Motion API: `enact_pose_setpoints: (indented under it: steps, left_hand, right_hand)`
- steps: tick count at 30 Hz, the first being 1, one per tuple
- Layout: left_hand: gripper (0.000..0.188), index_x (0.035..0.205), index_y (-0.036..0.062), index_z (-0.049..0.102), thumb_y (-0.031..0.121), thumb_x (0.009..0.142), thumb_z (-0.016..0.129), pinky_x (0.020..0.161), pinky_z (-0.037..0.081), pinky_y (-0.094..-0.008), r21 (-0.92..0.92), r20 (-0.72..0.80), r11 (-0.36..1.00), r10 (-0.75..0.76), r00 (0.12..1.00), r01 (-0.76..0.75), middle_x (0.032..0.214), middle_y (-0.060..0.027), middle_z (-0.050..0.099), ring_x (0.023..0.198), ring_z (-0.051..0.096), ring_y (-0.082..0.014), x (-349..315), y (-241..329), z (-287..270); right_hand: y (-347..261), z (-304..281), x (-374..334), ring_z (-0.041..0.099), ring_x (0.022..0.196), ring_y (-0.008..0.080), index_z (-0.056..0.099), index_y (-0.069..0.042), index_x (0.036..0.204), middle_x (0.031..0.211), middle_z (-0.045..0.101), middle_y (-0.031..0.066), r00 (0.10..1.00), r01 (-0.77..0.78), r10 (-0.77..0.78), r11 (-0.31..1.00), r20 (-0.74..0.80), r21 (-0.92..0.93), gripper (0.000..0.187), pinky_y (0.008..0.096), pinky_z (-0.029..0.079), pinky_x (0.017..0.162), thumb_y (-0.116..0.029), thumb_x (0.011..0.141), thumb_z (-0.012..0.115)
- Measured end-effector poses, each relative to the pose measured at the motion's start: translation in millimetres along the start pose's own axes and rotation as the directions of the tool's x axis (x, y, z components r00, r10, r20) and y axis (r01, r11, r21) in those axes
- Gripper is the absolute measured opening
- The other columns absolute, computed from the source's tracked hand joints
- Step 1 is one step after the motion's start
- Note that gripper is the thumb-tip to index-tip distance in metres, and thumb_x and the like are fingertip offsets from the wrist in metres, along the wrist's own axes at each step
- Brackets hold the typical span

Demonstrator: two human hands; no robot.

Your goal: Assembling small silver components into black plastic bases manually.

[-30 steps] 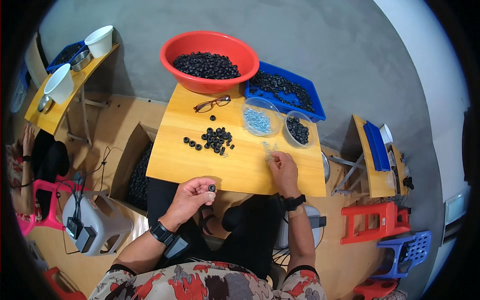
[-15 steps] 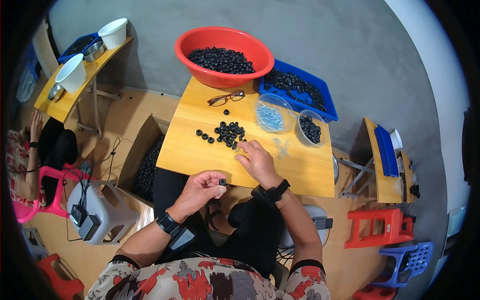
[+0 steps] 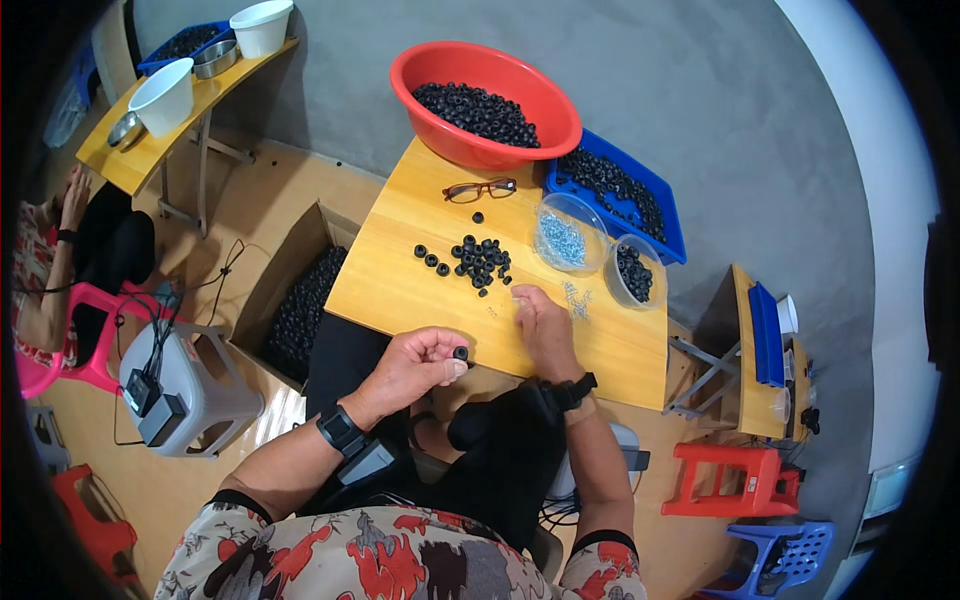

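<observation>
Now I see L grip [image 3: 412, 368] pinching blk ring [image 3: 460, 353].
R grip [image 3: 548, 338] curled, can't tell if holding; blk pile [image 3: 480, 260] beyond it, to L, on bench [image 3: 620, 355].

Behind the fingers [image 3: 430, 342] sat black wristbands [image 3: 342, 430]; farther back were black trousers [image 3: 505, 430] and a cream shirt [image 3: 330, 560] patterned red and grey.
</observation>
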State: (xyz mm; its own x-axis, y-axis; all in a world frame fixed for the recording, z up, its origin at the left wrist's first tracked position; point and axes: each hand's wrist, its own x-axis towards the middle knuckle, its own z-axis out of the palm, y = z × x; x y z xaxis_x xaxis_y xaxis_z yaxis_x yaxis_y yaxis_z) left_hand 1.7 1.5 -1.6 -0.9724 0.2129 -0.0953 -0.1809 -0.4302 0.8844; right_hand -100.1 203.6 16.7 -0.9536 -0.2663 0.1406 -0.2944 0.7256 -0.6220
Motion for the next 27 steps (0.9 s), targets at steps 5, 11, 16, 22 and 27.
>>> enact_pose_setpoints:
  steps: [5, 11, 16, 22, 27]
  left_hand:
    - [0.022, 0.106, 0.0008, 0.06, -0.001, 0.084, 0.061, 0.065, 0.049, -0.0193, -0.023, 0.011, 1.0, -0.002, 1.0, 0.002, 0.08, -0.0003, 0.06, 0.067, 0.056, -0.0051, 0.8, -1.5, -0.5]
    - [0.023, 0.107, 0.0003, 0.059, 0.0, 0.084, 0.061, 0.065, 0.049, -0.0195, -0.015, 0.003, 1.0, -0.009, 1.0, 0.009, 0.081, -0.0003, 0.06, 0.067, 0.056, -0.0053, 0.3, -2.8, -2.5]
    - [0.024, 0.107, 0.0002, 0.059, 0.001, 0.084, 0.062, 0.064, 0.049, -0.0191, -0.016, 0.017, 1.0, -0.008, 1.0, 0.008, 0.081, -0.0005, 0.06, 0.067, 0.056, -0.0055, 0.9, 1.5, 0.3]
    - [0.026, 0.11, 0.0003, 0.058, 0.002, 0.084, 0.061, 0.067, 0.049, -0.0187, -0.037, 0.041, 0.999, -0.001, 0.999, 0.003, 0.083, 0.0003, 0.06, 0.07, 0.056, -0.0045, -0.1, 4.7, -1.7]
    - [0.025, 0.11, 0.0009, 0.058, 0.003, 0.085, 0.062, 0.069, 0.052, -0.0211, -0.088, 0.067, 0.996, -0.003, 0.998, 0.008, 0.083, -0.0012, 0.06, 0.07, 0.058, -0.0069, -0.7, 7.9, -2.6]
  right_hand:
    - [17.9, -5.6, 2.8, 0.06, 0.066, 0.0205, 0.061, -0.004, 0.102, 0.076, 0.061, 0.0128, 0.981, 0.129, -0.142, 0.986, -0.13, -0.103, 0.018, 0.0314, 0.047, 0.061, -0.01, 0.088, 0.051]
    - [-6.8, 0.5, -9.2, 0.061, 0.08, 0.0305, 0.062, -0.007, 0.1, 0.087, 0.062, 0.0138, 0.983, 0.181, -0.182, 0.983, 0.031, 0.033, 0.019, 0.037, 0.05, 0.069, -0.012, 0.082, 0.06]
    - [-16.2, 15.3, -8.3, 0.06, 0.073, 0.0283, 0.062, -0.01, 0.09, 0.081, 0.058, 0.0096, 0.97, 0.236, -0.241, 0.963, -0.025, -0.126, 0.013, 0.0372, 0.049, 0.065, -0.012, 0.078, 0.064]
    - [-14.8, 20.3, -3.1, 0.059, 0.075, 0.0291, 0.061, -0.011, 0.084, 0.081, 0.057, 0.0067, 0.95, 0.271, -0.29, 0.95, -0.118, -0.153, 0.009, 0.0387, 0.049, 0.064, -0.012, 0.076, 0.065]
    - [-12.0, 24.1, -2.8, 0.059, 0.075, 0.0301, 0.061, -0.011, 0.083, 0.081, 0.057, 0.0072, 0.96, 0.224, -0.245, 0.963, -0.138, -0.151, 0.005, 0.0387, 0.048, 0.064, -0.012, 0.078, 0.062]
